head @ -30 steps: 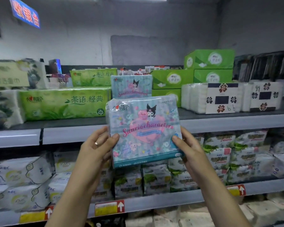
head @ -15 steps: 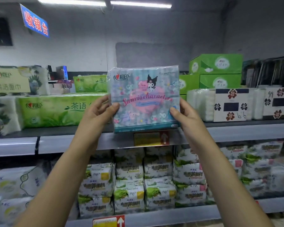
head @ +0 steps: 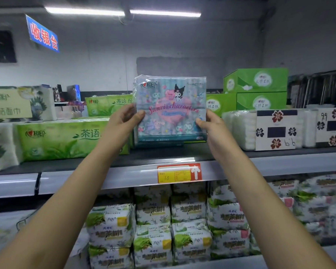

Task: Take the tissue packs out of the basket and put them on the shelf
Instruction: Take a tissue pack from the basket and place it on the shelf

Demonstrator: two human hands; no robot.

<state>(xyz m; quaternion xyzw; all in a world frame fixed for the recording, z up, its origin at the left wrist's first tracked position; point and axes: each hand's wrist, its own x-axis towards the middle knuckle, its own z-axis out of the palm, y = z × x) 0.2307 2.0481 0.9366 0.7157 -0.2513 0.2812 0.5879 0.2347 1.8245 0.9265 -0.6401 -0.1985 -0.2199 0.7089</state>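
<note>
My left hand (head: 124,121) and right hand (head: 211,125) pinch the cartoon tissue pack (head: 171,109) by its sides, upright over the top shelf (head: 105,162), between green packs (head: 62,140) left and white packs (head: 260,129) right.

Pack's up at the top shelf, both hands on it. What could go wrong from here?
1. The tissue pack is pinched only at its side edges by the left hand and right hand; the glossy wrap could slip.
2. It stands upright above what looks like another pack lying flat; released there, it may tip forward off the top shelf.
3. The slot between the green tea-print packs and the green boxes looks snug, so pushing in could shove neighbours.
</note>
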